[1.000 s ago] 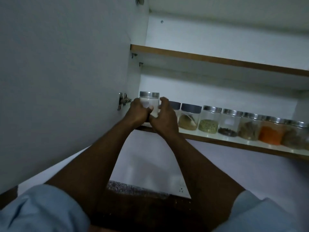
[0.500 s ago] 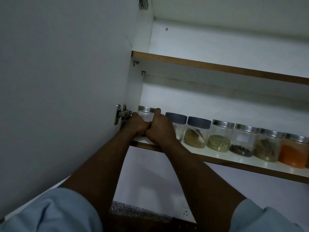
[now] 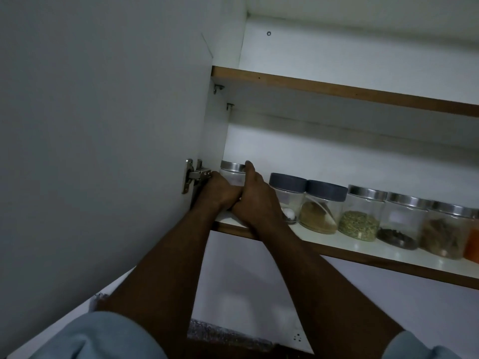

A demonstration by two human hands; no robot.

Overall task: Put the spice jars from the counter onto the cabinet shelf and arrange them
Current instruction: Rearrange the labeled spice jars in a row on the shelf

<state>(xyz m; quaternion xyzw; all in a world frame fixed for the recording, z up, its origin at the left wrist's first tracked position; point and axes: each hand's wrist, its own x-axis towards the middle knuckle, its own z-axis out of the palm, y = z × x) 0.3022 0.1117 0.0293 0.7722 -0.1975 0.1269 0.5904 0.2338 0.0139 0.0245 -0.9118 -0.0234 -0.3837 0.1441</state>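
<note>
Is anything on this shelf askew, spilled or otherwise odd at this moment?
Nothing is spilled or tipped: the jars stand upright in one row on the shelf. Only two dark-lidded jars stand out among the silver-lidded jars. The left hand and right hand hold the leftmost jar.

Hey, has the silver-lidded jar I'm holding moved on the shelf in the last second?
Yes, slightly. The silver-lidded jar has slid left, closer to the door hinge and farther from the nearest grey-lidded jar.
</note>
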